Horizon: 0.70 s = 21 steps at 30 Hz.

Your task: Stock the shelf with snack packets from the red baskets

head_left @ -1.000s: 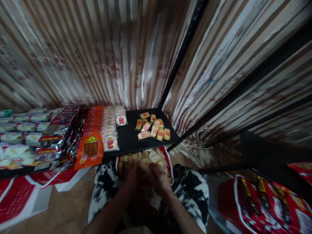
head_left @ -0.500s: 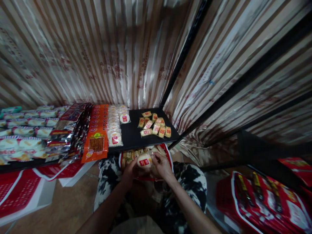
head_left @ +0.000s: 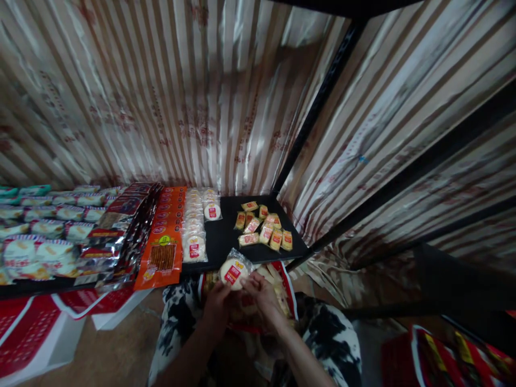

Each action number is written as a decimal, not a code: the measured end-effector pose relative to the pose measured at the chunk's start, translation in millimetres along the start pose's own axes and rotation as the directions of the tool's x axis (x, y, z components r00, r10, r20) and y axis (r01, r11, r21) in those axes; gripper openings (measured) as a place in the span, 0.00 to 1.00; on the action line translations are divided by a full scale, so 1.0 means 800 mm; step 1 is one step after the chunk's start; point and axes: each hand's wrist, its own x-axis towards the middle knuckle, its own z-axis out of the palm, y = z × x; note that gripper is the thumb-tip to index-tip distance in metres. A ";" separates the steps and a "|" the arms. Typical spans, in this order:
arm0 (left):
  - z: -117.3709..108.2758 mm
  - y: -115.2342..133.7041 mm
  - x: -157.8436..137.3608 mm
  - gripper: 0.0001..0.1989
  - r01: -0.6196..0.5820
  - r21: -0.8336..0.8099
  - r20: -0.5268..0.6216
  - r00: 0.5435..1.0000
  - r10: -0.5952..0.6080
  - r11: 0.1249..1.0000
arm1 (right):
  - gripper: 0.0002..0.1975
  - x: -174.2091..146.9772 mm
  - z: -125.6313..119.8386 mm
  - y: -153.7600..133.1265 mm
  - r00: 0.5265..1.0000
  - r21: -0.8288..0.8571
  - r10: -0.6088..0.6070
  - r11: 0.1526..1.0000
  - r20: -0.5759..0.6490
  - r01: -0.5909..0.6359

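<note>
Between my two hands is a round white rice cracker packet [head_left: 234, 273] in clear wrap with a red label. My left hand [head_left: 217, 302] grips its lower left edge, and my right hand [head_left: 259, 290] pinches its lower right side. The packet is tilted up at the front edge of the black shelf [head_left: 217, 242]. Below my hands, a red basket [head_left: 291, 287] with more wrapped snacks sits between my knees, partly covered by my hands. On the shelf stand rows of the same rice cracker packets [head_left: 194, 248], with several small yellow snack packets [head_left: 266, 234] scattered to their right.
Left along the shelf are orange snack bags [head_left: 163, 236], dark foil bags [head_left: 121, 231] and rows of white packets [head_left: 52, 215]. Red-and-white baskets [head_left: 40, 333] stand under it. A black post [head_left: 314, 107] rises at the corner; another red basket [head_left: 403, 355] is lower right.
Both hands have brought the rice cracker packet toward the shelf edge and turned it more upright. The camera view has shifted, so the shelf appears lower.
</note>
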 end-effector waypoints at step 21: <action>0.069 0.086 0.130 0.17 -0.175 0.093 -0.248 0.949 0.193 0.980 | 0.15 0.249 0.065 -0.050 0.958 -0.752 -0.287 0.627 0.018 0.202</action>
